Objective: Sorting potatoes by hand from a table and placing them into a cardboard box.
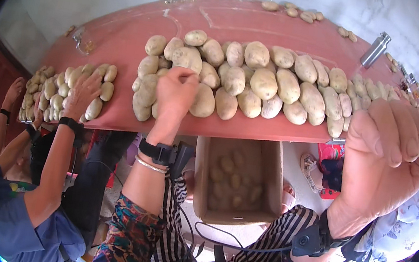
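Note:
Pale potatoes point(264, 84) lie piled in rough rows along the near part of a red table point(127, 27). My left hand point(177, 90) is over the left part of this pile, fingers bent and pinched together; whether something small is between them cannot be told. My right hand point(387, 152) is raised close to the camera, near the right end of the pile, its fingers curled loosely and partly hiding the potatoes behind it. No object shows in it. Both wrists wear black straps with small devices.
A cardboard box point(278, 181) holding several potatoes stands below the table edge, between my knees. A steel bottle point(375, 50) stands at the back right. Small potatoes point(306, 17) lie along the far edge. At left, another person's hand point(84, 95) rests on a second pile point(58, 89). A cable crosses my lap.

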`<action>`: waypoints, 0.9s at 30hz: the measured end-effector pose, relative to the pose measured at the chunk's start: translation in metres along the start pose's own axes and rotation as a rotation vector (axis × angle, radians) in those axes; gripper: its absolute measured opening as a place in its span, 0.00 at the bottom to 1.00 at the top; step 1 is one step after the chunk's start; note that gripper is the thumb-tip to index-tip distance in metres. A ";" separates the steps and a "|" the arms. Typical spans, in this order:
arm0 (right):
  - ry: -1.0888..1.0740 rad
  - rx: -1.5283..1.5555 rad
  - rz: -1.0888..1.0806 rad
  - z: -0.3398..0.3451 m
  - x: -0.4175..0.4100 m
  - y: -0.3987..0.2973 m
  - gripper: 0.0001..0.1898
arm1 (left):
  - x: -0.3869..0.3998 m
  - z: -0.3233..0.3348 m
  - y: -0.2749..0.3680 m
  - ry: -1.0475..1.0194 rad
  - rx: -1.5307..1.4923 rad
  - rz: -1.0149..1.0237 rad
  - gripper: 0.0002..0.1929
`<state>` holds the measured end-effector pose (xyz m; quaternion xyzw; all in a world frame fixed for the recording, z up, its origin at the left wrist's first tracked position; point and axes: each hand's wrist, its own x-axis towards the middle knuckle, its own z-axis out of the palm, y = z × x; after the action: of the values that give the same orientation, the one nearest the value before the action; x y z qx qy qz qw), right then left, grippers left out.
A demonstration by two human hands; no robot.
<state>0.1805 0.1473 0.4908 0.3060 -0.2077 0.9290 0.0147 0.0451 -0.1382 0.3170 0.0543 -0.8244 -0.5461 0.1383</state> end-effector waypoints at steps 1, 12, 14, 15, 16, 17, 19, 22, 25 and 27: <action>-0.031 0.010 -0.005 -0.001 -0.001 0.000 0.12 | 0.006 -0.009 -0.012 0.115 0.030 0.092 0.15; 0.249 -0.141 -0.052 -0.008 -0.010 0.031 0.16 | 0.052 0.018 -0.061 0.166 0.167 0.248 0.39; 0.230 -0.064 -0.067 -0.009 -0.008 0.036 0.14 | 0.058 0.026 -0.061 0.189 0.183 0.192 0.39; 0.242 -0.074 -0.040 -0.011 -0.009 0.037 0.14 | 0.061 0.031 -0.062 0.217 0.222 0.181 0.39; 0.256 -0.084 -0.013 -0.014 -0.011 0.038 0.14 | 0.066 0.032 -0.060 0.195 0.308 0.225 0.40; 0.301 -0.095 0.040 -0.018 -0.015 0.040 0.17 | 0.069 0.037 -0.060 0.214 0.316 0.188 0.40; 0.325 -0.122 0.075 -0.027 -0.025 0.044 0.15 | 0.073 0.040 -0.057 0.261 0.353 0.181 0.39; 0.349 -0.301 0.172 -0.045 -0.044 0.055 0.16 | 0.079 0.039 -0.049 0.257 0.488 0.133 0.37; 0.307 -0.382 0.307 -0.066 -0.067 0.066 0.16 | 0.083 0.032 -0.046 0.238 0.379 0.051 0.35; 0.288 -0.443 0.422 -0.078 -0.078 0.073 0.15 | 0.085 0.033 -0.049 0.205 0.451 0.087 0.34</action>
<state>0.1889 0.1195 0.3616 0.1114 -0.4590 0.8776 -0.0827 -0.0486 -0.1491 0.2745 0.1032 -0.9088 -0.3333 0.2288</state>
